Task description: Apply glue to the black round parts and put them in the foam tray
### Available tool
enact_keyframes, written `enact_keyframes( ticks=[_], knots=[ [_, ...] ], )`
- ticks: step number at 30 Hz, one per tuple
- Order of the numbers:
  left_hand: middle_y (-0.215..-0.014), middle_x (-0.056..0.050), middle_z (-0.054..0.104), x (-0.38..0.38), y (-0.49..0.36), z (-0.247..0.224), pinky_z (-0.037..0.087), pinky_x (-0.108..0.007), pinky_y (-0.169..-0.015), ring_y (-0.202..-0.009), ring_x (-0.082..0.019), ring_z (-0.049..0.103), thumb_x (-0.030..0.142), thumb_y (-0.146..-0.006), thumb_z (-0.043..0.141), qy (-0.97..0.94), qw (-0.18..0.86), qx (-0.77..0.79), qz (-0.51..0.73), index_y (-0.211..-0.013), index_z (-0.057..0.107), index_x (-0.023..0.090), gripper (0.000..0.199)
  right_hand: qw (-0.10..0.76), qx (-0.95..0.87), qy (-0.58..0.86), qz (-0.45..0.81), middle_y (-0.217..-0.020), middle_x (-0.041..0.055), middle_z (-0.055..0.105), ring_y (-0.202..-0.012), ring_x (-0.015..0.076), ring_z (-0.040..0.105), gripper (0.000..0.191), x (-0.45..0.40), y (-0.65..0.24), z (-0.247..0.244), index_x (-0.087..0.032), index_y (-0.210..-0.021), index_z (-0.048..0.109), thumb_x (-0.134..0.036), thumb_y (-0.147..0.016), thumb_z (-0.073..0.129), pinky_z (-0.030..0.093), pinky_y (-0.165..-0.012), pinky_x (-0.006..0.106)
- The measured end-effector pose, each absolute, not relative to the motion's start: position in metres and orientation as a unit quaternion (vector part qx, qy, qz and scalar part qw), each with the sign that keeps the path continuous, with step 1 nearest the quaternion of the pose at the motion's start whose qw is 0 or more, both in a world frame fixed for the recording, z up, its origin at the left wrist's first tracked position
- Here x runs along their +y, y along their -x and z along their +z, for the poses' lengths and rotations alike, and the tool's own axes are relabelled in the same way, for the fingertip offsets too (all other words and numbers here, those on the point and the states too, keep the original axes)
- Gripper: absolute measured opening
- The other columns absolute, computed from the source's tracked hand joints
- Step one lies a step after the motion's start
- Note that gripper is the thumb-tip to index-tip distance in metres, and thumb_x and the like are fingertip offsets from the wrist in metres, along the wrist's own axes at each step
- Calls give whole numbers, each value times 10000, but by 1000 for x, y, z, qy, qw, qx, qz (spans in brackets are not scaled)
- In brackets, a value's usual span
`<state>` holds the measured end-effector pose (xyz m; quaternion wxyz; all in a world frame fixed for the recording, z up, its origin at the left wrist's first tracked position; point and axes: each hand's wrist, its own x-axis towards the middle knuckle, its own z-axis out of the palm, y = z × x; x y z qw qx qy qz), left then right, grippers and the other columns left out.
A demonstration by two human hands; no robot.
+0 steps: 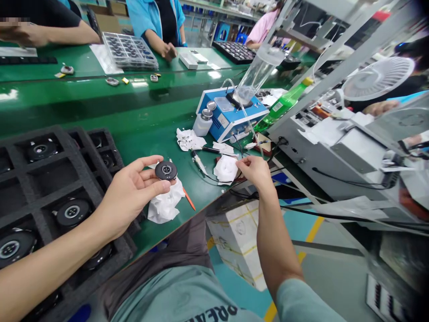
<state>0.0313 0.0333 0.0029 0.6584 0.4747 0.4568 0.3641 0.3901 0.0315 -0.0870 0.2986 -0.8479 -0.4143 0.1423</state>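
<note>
Left hand (132, 192) is pinching a round black disc (166, 170) between thumb and fingertips, just above a crumpled tissue (166, 203); right hand (253, 172) is hovering farther right of it, fingers pressed together, perhaps pinching something unseen.

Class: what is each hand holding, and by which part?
The left hand pinches a round black disc by its rim, between thumb and fingers. The right hand's fingertips meet; whether they hold anything cannot be told.

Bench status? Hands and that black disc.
Left hand pinching round black disc above white tissue. Right hand fingers together, hold unclear, beside crumpled tissue. Black cables near right wrist.
</note>
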Motion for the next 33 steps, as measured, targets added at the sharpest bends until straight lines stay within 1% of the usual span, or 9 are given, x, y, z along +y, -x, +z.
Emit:
enact_keyframes(
  ticks=[6, 9, 13, 17, 20, 22, 27, 30, 33],
  knots=[
    [-1022, -62, 809, 33, -33, 5, 648, -460, -880, -1019, -316, 780, 214, -619, 897, -465, 656, 468, 366, -1162, 651, 264, 598, 495, -350, 763, 223, -724, 41, 675, -674, 162, 635, 305, 30, -390, -96, -184, -798, 641, -484, -740, 647, 533, -597, 285],
    [-1036, -67, 807, 33, -34, 7, 646, -465, -880, -1041, -325, 774, 234, -626, 896, -469, 652, 472, 364, -1165, 647, 268, 595, 551, -313, 731, 252, -723, 39, 684, -624, 140, 620, 407, 30, -386, -101, -161, -862, 691, -517, -670, 729, 499, -518, 252],
    [-1044, -64, 805, 33, -34, 7, 640, -478, -897, -1036, -328, 775, 243, -634, 897, -481, 645, 473, 359, -1173, 635, 264, 599, 591, -278, 709, 266, -732, 59, 725, -603, 138, 608, 496, 32, -376, -102, -114, -926, 749, -446, -567, 835, 413, -446, 224],
    [-1041, -68, 807, 32, -34, 7, 637, -434, -882, -1051, -316, 771, 233, -637, 902, -482, 649, 465, 362, -1183, 624, 243, 613, 614, -262, 693, 272, -696, 44, 729, -607, 153, 619, 420, 37, -367, -99, -113, -887, 774, -363, -558, 848, 451, -490, 247],
    [-1040, -78, 808, 31, -35, 9, 629, -378, -861, -1046, -293, 772, 225, -648, 910, -475, 657, 461, 362, -1218, 606, 212, 646, 627, -257, 684, 270, -570, 0, 649, -563, 149, 590, 335, 42, -365, -98, -121, -781, 770, -384, -585, 842, 456, -513, 264],
    [-1042, -86, 808, 29, -35, 11, 622, -342, -848, -1021, -269, 776, 217, -669, 907, -471, 662, 459, 360, -1251, 587, 180, 665, 639, -260, 674, 264, -547, -17, 620, -560, 146, 584, 331, 44, -364, -97, -130, -725, 749, -403, -573, 856, 464, -540, 273],
    [-1018, -83, 809, 27, -34, 10, 605, -249, -765, -916, -200, 781, 165, -700, 893, -465, 678, 440, 362, -1272, 576, 147, 655, 693, -277, 617, 250, -690, -26, 671, -629, 129, 605, 344, 42, -343, -85, -186, -765, 672, -451, -610, 828, 502, -612, 266],
    [-1033, -84, 808, 27, -32, 6, 604, -238, -768, -904, -188, 781, 135, -701, 889, -466, 694, 421, 352, -1275, 572, 145, 656, 723, -304, 548, 290, -729, -32, 667, -655, 122, 617, 292, 35, -310, -74, -211, -802, 656, -442, -696, 800, 519, -631, 252],
    [-1038, -75, 807, 26, -31, 2, 611, -246, -791, -870, -168, 779, 120, -705, 885, -466, 707, 406, 344, -1274, 569, 146, 651, 733, -328, 486, 345, -806, -16, 706, -711, 132, 658, 242, 25, -271, -67, -225, -903, 699, -400, -772, 802, 547, -671, 255]
  ],
)
